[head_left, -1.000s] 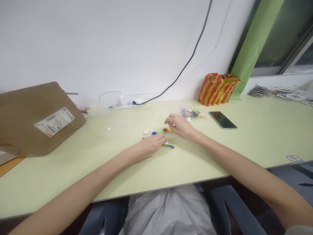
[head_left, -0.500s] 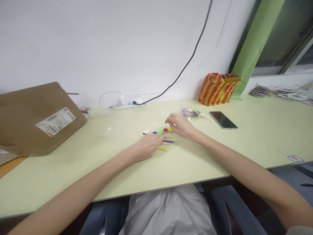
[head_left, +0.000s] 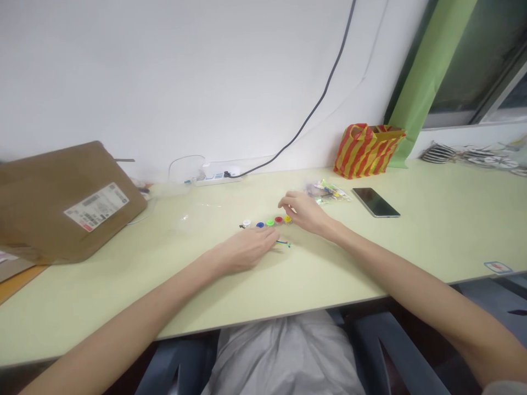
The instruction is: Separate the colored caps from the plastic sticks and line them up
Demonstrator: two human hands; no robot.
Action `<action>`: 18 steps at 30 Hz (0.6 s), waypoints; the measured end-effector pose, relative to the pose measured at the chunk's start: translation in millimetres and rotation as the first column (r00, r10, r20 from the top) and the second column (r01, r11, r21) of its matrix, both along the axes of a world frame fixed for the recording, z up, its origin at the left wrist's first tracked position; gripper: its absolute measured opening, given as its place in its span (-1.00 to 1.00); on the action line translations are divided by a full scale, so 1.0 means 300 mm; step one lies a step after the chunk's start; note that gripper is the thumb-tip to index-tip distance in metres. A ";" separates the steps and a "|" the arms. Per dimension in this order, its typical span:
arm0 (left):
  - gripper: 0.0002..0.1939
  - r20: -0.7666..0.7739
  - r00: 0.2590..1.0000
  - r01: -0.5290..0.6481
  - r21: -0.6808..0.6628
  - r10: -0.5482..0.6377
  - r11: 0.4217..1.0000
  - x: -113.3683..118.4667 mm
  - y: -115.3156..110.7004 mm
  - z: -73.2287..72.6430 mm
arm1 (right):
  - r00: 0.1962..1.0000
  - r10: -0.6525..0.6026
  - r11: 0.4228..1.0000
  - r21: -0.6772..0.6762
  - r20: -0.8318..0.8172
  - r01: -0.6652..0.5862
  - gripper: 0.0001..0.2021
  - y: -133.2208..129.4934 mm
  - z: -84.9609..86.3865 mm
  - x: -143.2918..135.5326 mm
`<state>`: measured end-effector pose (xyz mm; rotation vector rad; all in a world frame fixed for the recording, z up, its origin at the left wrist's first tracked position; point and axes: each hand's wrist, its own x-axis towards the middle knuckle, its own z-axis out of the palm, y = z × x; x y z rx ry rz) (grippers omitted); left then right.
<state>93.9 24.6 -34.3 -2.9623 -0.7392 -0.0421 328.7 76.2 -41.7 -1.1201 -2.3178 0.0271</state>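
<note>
My left hand (head_left: 253, 247) is low over the tabletop (head_left: 329, 274), its fingers curled down around a few thin coloured sticks (head_left: 284, 243). Only their blue and green ends poke out to the right of the fingertips. Just beyond that hand runs a row of small round pieces: white (head_left: 246, 223), blue (head_left: 260, 225), green (head_left: 270, 223), red (head_left: 279, 219) and yellow (head_left: 287, 219). My right hand (head_left: 303, 211) hovers beside the yellow piece with fingers loosely bent and apart; nothing shows in them.
Behind my right hand lies a clear bag of small coloured parts (head_left: 327, 191). A phone (head_left: 376, 202) and a striped bag (head_left: 368, 151) are to the right. A cardboard box (head_left: 61, 203) stands left; a power strip (head_left: 218, 174) with a black cable is against the wall.
The sticks that lay spread to the right of my left hand are now bunched under its fingers, and the yellow one is hidden. My right hand has stayed in place.
</note>
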 end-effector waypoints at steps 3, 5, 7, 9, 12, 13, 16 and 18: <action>-0.85 0.104 0.981 -0.170 0.050 0.164 0.984 -0.035 0.074 0.043 | 0.999 -0.049 0.999 -0.003 0.007 0.049 -0.70 0.006 0.003 0.008; -0.86 0.171 0.948 -0.281 0.061 0.267 0.958 -0.063 0.160 0.060 | 0.997 -0.067 0.998 -0.008 0.023 0.067 -0.70 0.012 0.000 0.013; -0.88 0.110 0.939 -0.332 0.035 0.327 0.942 -0.081 0.259 0.053 | 0.997 -0.073 0.997 -0.015 0.032 0.074 -0.69 0.017 -0.006 0.016; -0.84 0.068 0.930 -0.361 -0.004 0.360 0.933 -0.078 0.352 0.019 | 0.996 -0.085 0.996 -0.024 0.026 0.085 -0.67 0.020 -0.012 0.018; -0.86 0.094 0.933 -0.346 -0.025 0.347 0.938 -0.043 0.452 -0.047 | 0.994 -0.102 0.994 -0.045 0.034 0.103 -0.66 0.019 -0.017 0.019; -0.84 0.112 0.934 -0.337 -0.028 0.338 0.941 -0.029 0.473 -0.064 | 0.994 -0.103 0.993 -0.055 0.045 0.106 -0.66 0.019 -0.017 0.020; -0.73 0.176 0.932 -0.318 -0.026 0.317 0.948 -0.006 0.503 -0.080 | 0.992 -0.099 0.990 -0.091 0.074 0.106 -0.66 0.020 -0.016 0.023; -0.65 0.214 0.926 -0.315 -0.018 0.311 0.949 -0.015 0.495 -0.063 | 0.992 -0.093 0.988 -0.115 0.087 0.102 -0.66 0.026 -0.015 0.026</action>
